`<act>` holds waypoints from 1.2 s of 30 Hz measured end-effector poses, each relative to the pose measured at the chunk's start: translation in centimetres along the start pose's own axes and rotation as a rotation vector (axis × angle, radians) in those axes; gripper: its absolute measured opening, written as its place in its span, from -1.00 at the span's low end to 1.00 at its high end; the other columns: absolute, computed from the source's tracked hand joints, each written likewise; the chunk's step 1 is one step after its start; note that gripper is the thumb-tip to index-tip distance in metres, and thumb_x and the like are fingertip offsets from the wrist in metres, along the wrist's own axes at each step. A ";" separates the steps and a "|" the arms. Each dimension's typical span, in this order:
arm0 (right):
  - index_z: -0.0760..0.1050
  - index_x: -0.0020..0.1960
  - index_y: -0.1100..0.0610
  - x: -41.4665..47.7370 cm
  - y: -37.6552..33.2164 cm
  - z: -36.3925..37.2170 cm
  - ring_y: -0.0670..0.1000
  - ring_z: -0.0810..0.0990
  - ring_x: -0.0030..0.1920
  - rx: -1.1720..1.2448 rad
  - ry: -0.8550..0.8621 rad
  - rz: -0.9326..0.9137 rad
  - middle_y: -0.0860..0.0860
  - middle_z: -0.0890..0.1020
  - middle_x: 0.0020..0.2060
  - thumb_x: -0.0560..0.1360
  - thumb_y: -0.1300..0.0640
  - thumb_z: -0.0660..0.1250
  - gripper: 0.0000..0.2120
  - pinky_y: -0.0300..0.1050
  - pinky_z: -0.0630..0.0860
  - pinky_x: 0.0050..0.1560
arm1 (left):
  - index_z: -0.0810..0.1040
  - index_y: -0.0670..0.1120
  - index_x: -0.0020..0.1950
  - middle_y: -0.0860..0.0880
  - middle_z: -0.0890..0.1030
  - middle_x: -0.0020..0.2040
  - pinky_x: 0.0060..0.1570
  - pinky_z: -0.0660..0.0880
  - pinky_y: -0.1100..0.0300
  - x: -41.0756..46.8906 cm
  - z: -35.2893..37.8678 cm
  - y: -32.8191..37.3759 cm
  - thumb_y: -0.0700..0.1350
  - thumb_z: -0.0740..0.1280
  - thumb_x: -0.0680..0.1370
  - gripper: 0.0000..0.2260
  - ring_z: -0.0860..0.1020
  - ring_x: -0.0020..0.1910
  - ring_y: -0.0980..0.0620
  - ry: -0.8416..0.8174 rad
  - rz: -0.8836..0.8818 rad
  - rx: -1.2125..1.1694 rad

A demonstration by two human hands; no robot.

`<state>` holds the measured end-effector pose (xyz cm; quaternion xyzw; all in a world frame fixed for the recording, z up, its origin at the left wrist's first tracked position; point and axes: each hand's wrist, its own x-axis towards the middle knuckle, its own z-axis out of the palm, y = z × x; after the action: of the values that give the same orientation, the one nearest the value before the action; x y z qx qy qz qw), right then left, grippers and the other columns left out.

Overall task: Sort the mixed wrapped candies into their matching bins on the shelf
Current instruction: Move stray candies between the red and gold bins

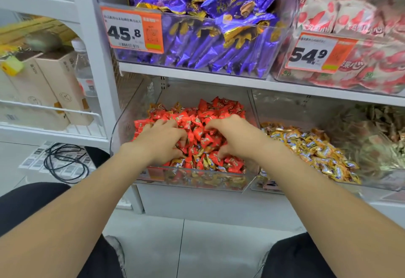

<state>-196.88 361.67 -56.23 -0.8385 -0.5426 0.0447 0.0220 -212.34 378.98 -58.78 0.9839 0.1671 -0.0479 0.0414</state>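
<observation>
A clear bin [122,124] on the lower shelf holds a heap of red wrapped candies [201,113], with several gold-wrapped ones [209,161] mixed in near its front. Both hands rest palm-down on this heap. My left hand [162,139] lies on the left side, fingers spread and curled into the wrappers. On the right side my right hand [232,137] has its fingers bent down among the candies. Whether either hand grips a candy is hidden under the fingers. The neighbouring bin holds gold wrapped candies [311,150].
Above, a clear bin of purple-and-gold packets [208,36] and a bin of red-and-white packets [350,25] carry price tags. A further bin [377,141] sits at the far right. A wire rack with boxes [50,84] stands left; a black cable [65,161] lies on the floor.
</observation>
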 end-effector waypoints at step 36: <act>0.70 0.12 -0.11 -1.0 0.2 2.1 0.05 0.57 -0.09 0.102 -0.004 0.039 -0.13 0.61 -0.24 0.48 0.05 0.50 -0.78 -0.06 0.46 -0.04 | 0.58 0.18 0.26 0.09 0.38 0.03 -0.02 0.55 -0.01 1.7 0.6 3.6 -0.04 0.61 0.40 -0.53 0.54 0.01 -0.01 0.011 0.325 -0.033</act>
<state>-197.28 360.66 -58.26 -0.8467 -0.5232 0.0743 0.0629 -209.60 376.13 -59.35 0.9974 0.0065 -0.0326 0.0639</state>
